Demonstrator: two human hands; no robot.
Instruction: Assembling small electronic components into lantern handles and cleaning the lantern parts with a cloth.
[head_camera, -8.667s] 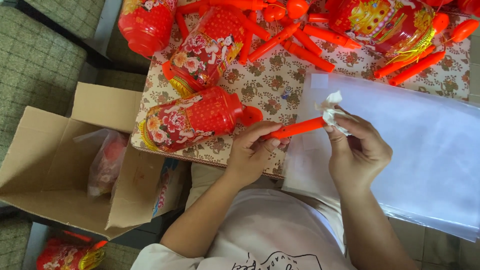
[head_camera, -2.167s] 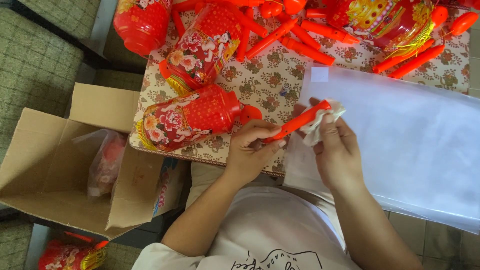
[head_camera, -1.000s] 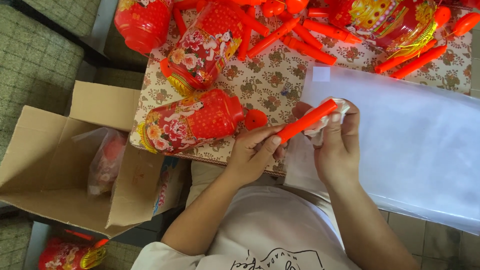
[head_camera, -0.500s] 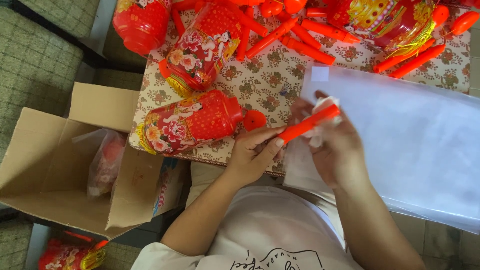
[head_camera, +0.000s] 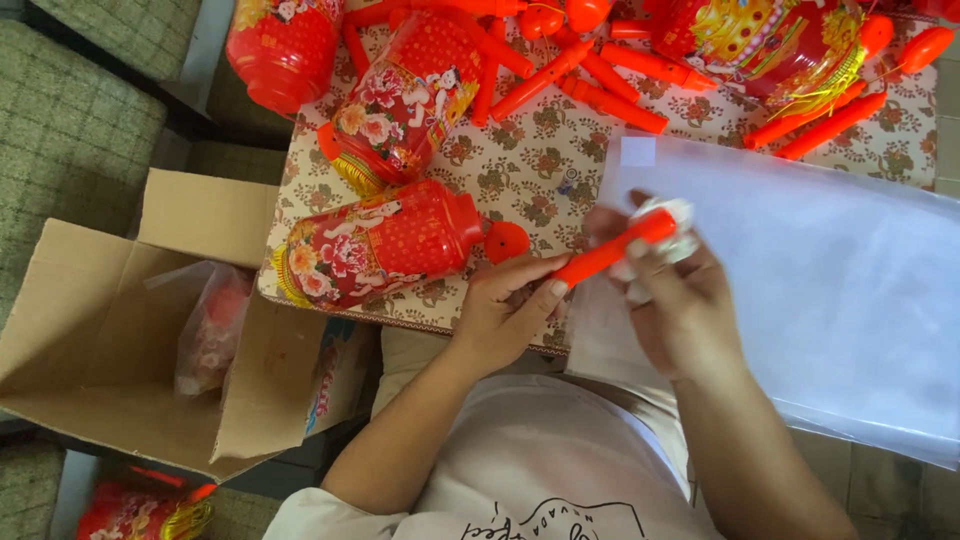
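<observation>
My left hand (head_camera: 505, 310) grips the lower end of an orange plastic stick (head_camera: 612, 258). My right hand (head_camera: 672, 300) holds the stick's upper end together with a small white wad (head_camera: 673, 218) of cord or paper pressed around its tip. Both hands hover over the near edge of the floral-patterned table (head_camera: 520, 170), beside a stack of clear plastic bags (head_camera: 810, 270). A red flowered lantern (head_camera: 375, 245) lies on its side just left of my left hand.
More red lanterns (head_camera: 405, 95) and several loose orange sticks (head_camera: 610, 100) cover the table's far part. An open cardboard box (head_camera: 110, 330) holding a bagged lantern (head_camera: 210, 325) stands on the floor to the left. Green cushioned seats (head_camera: 70, 130) lie beyond it.
The stick has tilted and shifted slightly right while my right hand worked the white wad around its upper tip. My left hand has kept its hold on the lower end.
</observation>
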